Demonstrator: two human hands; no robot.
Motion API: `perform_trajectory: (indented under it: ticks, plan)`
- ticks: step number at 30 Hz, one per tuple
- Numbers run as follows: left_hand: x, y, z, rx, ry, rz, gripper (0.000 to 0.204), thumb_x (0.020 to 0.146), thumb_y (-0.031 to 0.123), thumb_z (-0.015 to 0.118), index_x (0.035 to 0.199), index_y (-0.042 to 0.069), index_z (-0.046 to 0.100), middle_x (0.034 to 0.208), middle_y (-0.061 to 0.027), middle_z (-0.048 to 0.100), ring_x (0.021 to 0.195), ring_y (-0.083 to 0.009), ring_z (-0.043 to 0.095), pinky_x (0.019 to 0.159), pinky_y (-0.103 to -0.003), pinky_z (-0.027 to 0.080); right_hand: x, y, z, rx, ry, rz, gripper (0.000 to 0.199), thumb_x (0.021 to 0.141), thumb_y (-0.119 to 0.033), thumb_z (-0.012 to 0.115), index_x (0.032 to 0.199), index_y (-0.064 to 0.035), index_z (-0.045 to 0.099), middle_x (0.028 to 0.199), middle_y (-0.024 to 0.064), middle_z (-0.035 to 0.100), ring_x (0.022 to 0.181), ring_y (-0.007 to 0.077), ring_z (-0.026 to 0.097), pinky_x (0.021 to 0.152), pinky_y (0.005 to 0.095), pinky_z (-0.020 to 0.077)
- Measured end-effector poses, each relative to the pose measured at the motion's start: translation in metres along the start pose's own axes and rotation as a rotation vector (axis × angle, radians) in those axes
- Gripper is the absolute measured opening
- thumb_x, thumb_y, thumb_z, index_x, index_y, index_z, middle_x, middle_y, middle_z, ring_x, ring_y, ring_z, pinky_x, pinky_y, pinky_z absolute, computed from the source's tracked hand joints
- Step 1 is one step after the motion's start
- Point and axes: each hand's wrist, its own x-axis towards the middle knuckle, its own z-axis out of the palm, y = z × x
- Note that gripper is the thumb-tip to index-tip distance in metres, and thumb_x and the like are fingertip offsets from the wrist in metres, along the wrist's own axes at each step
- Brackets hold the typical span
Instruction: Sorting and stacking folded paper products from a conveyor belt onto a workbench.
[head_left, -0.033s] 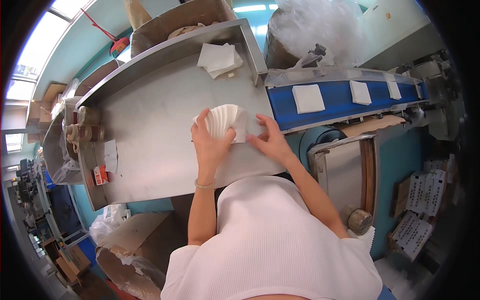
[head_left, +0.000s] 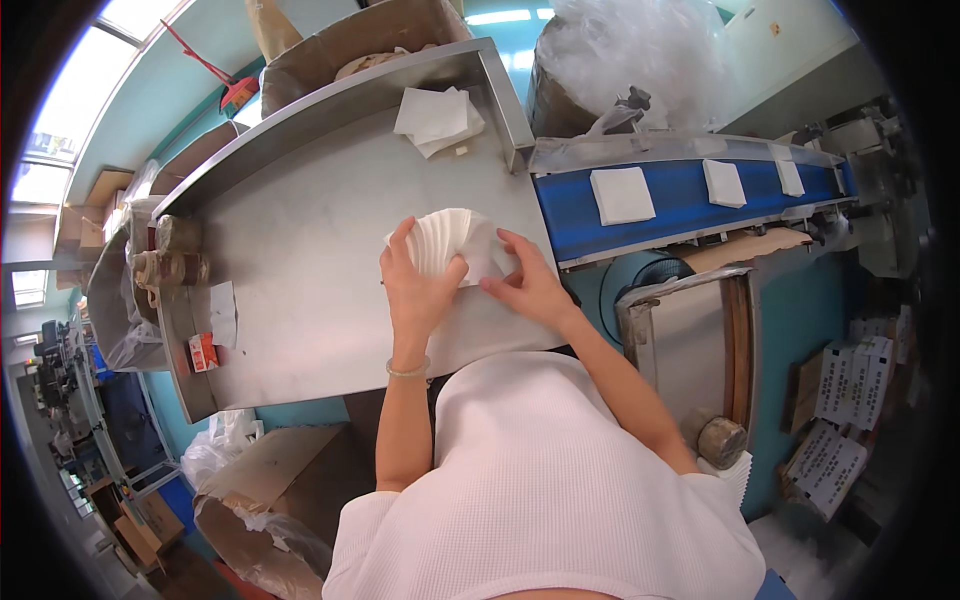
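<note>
A fanned stack of white paper napkins (head_left: 438, 238) stands over the metal table in front of me. My left hand (head_left: 415, 285) is closed round its left side, with the fingers at the back and the thumb across the front. At the stack's right edge is my right hand (head_left: 530, 285), its thumb and fingers apart, with the fingertips close to the paper. Whether they touch it I cannot tell. Farther back on the table lies a loose pile of flat white napkins (head_left: 438, 118).
To the right, a blue conveyor belt (head_left: 675, 195) carries several white napkin stacks (head_left: 622, 196). Raised metal rims (head_left: 330, 85) edge the table. Tape rolls (head_left: 170, 268) and a small orange-and-white packet (head_left: 203, 352) lie at its left end. Below stands an open cardboard box (head_left: 265, 470).
My right hand has moved left, closer to the napkin stack. The stacks on the belt sit slightly farther right. My left hand has kept its hold.
</note>
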Motion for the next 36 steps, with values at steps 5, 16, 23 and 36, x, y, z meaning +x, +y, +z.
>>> perform_trajectory:
  ticks: [5, 16, 23, 36]
  plan:
    - [0.007, -0.011, -0.036, -0.472, -0.112, -0.159, 0.078, 0.082, 0.024, 0.072, 0.148, 0.009, 0.034, 0.136, -0.0197, 0.049, 0.122, -0.0317, 0.053, 0.098, -0.041, 0.048, 0.028, 0.016, 0.025, 0.348, -0.121, 0.026, 0.071, 0.088, -0.011, 0.073, 0.149, -0.0077, 0.035, 0.127, 0.0174, 0.052, 0.088, 0.0154, 0.063, 0.080, 0.0309, 0.0539]
    - [-0.030, -0.110, -0.101, -1.431, -0.215, -0.315, 0.081, 0.084, 0.045, 0.060, 0.150, 0.006, 0.034, 0.145, -0.0226, 0.046, 0.129, -0.0439, 0.052, 0.098, -0.066, 0.047, 0.108, -0.005, 0.095, 0.042, 0.038, -0.393, 0.050, 0.087, 0.005, 0.050, 0.136, -0.0076, 0.048, 0.101, 0.0094, 0.057, 0.072, 0.0147, 0.061, 0.071, 0.0282, 0.0508]
    - [-0.049, -0.153, -0.087, -1.729, -0.179, -0.355, 0.084, 0.079, 0.047, 0.062, 0.150, 0.010, 0.038, 0.145, -0.0201, 0.047, 0.129, -0.0390, 0.051, 0.098, -0.061, 0.047, 0.070, -0.081, 0.074, 0.096, -0.393, -0.575, 0.037, 0.091, 0.000, 0.047, 0.125, -0.0061, 0.061, 0.092, 0.0066, 0.066, 0.066, 0.0119, 0.056, 0.068, 0.0267, 0.0473]
    - [-0.056, -0.004, 0.012, -0.063, 0.029, 0.128, 0.084, 0.081, 0.030, 0.081, 0.148, 0.004, 0.036, 0.140, -0.0236, 0.044, 0.126, -0.0367, 0.048, 0.104, -0.046, 0.042, -0.013, -0.014, -0.002, -0.082, 0.051, 0.135, 0.045, 0.098, -0.040, 0.061, 0.114, 0.0020, 0.061, 0.099, 0.0160, 0.064, 0.089, 0.0264, 0.063, 0.081, 0.0349, 0.0497]
